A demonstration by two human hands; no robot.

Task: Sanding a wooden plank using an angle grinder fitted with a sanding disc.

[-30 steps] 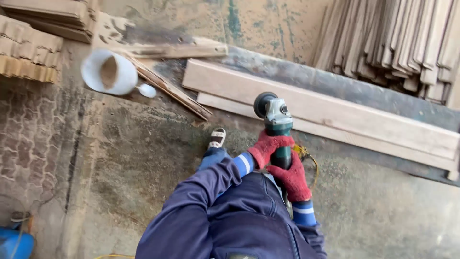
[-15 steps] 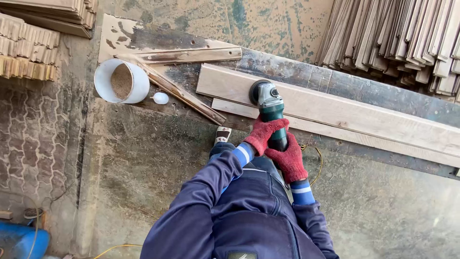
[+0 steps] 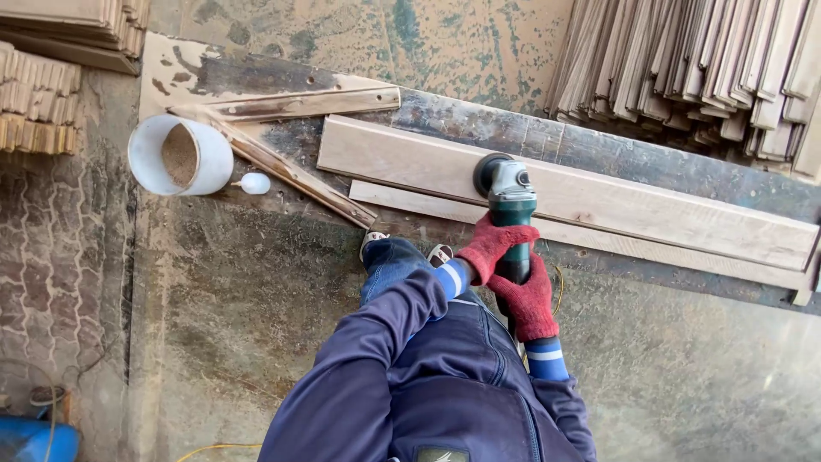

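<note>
Both my hands wear red gloves and grip a green and grey angle grinder (image 3: 510,198). My left hand (image 3: 493,245) is wrapped around the body just behind the head. My right hand (image 3: 528,301) holds the rear of the handle, closer to my body. The grinder's disc rests on the upper face of a long pale wooden plank (image 3: 599,195) lying on the ground. A second, narrower plank (image 3: 624,245) lies along its near side. A yellow cable (image 3: 559,287) loops beside my right hand.
A white bucket (image 3: 147,164) holding sawdust lies at the left, with a small white round object (image 3: 255,183) beside it. Thin wood strips (image 3: 291,171) lie next to them. Stacks of wood slats sit at the top right (image 3: 684,60) and top left (image 3: 34,103). A blue object (image 3: 30,441) is at the bottom left.
The grinder and both hands have moved to the right along the plank. My feet have shifted closer under me, and the view has swung slightly.
</note>
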